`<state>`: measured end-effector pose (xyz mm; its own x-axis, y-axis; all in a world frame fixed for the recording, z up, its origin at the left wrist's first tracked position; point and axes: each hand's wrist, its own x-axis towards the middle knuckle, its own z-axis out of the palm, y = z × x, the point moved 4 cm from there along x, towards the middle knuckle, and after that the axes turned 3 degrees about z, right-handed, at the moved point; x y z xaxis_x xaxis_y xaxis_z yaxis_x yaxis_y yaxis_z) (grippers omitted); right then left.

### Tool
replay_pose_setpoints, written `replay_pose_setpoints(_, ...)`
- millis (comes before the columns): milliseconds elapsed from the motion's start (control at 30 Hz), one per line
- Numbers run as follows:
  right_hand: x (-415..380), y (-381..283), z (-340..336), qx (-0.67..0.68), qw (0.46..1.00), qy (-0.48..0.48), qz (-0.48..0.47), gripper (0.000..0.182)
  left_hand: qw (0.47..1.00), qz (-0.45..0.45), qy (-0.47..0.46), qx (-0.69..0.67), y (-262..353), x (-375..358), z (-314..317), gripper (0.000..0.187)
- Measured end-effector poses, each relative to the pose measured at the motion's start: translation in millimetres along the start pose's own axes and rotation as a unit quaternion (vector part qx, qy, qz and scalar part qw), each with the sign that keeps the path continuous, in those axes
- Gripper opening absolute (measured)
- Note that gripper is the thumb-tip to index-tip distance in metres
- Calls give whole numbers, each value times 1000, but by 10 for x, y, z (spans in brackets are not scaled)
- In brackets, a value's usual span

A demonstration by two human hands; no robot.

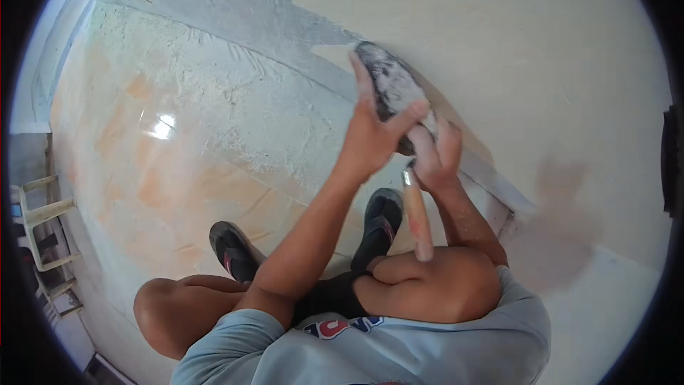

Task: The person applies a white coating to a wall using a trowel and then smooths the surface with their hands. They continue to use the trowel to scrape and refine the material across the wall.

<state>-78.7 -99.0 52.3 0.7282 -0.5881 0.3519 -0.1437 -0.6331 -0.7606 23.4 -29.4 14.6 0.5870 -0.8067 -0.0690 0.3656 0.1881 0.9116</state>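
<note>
A long dark object (395,82), coated with white powder, is held at the wall's lower edge; what it is I cannot make out. My left hand (377,128) grips its near end, thumb across it and a finger stretched along its left side. Closed against the same end from the right is my right hand (439,157). A tool with a wooden handle and metal collar (417,217) points down from just below my right hand, over my right knee. Its head is hidden, and whether my right hand also holds it is unclear.
The wall (513,50) has a pale coat beside a greyer area. White residue covers the floor strip along it, with orange-patterned tiles (164,178) on the left. A light-coloured ladder-like frame (48,210) stands at the far left. My feet (381,224) are in dark sandals.
</note>
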Motion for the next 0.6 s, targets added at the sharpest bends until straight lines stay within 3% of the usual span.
replay_pose_setpoints(67, -26, -63, -83, 97, 991, -15, 93, 28, 997, 46, -1, 58, 11, -27, 63, 123)
replay_pose_setpoints(100, -9, -81, -102, 70, 991, -52, 99, 28, 997, 48, 0, 59, 14, -18, 38, 123)
replay_pose_setpoints(167, 10, -77, -47, -67, 997, -24, -37, 28, 998, 50, 7, 20, -6, -2, 12, 123)
replay_pose_setpoints(200, 58, -101, -32, 21, 997, -46, 51, 28, 999, 11, 3, -37, 22, 15, 0, 124)
replay_pose_setpoints(300, 33, -97, -72, 32, 998, -5, 57, 26, 999, -5, 1, -44, 18, 1, 58, 126)
replay_pose_setpoints(333, -10, -47, -96, 62, 993, -23, 96, 25, 999, 42, 10, -11, -10, -2, 77, 126)
replay_pose_setpoints(367, 3, -46, -76, 66, 993, -22, 94, 25, 995, 91, 19, 23, -8, 2, 79, 127)
replay_pose_setpoints(467, 85, -110, -39, 20, 999, -27, 11, 23, 999, 43, 15, 16, 71, 12, -5, 123)
replay_pose_setpoints(567, 76, -76, -9, 19, 997, -34, 65, 22, 1000, -20, 6, -7, 104, 29, -35, 122)
replay_pose_setpoints(600, 59, -110, -43, 34, 998, -14, 57, 22, 999, 44, 16, 10, 18, 20, 2, 124)
